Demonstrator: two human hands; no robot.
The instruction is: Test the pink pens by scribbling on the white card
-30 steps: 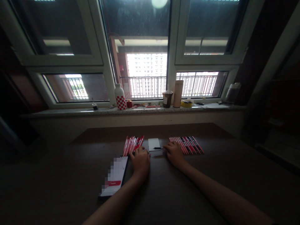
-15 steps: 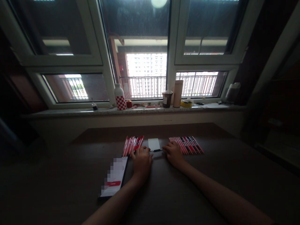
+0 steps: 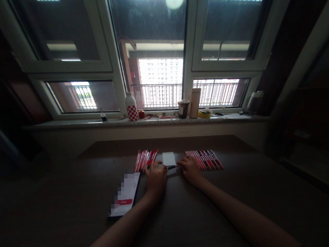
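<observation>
Left hand [image 3: 155,176] and right hand [image 3: 189,168] hold a pen [image 3: 171,167] by its ends, near a paper [image 3: 169,159], between left pens [image 3: 145,158] and right pens [image 3: 205,158]; a phone [image 3: 125,195] lies left.

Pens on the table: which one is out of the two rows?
The dark pen, held crosswise between the left hand and right hand by the white note; all others lie in the left row and right row.

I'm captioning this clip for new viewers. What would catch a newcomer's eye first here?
The bright window behind the dark wooden table draws the eye first, a red-and-white checked bottle on its sill. The left hand and right hand meet at a thin dark pen before a small white paper slip, between a bunch of pink-red pens and a row of pink-red pens.
</observation>
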